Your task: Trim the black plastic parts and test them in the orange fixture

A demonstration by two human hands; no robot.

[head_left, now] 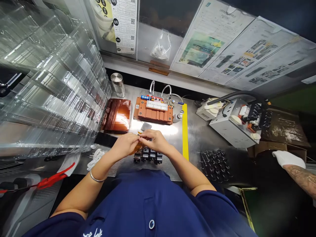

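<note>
Both hands meet over the steel bench, fingertips almost touching. My left hand pinches at a small dark piece, too small to make out. My right hand is closed at the same spot, its fingers pressed together. Beneath the fingers lies something translucent orange, partly hidden by them. Several black cylindrical parts sit just below the hands, near my body. Beyond the fingertips is a small grey piece, and behind it stands an orange-brown fixture with a white strip on top.
Stacked clear trays fill the left. A brown glossy box and lidded jar stand beside them. Right of the yellow tape are black parts and a grey machine. Another person's gloved hand shows far right.
</note>
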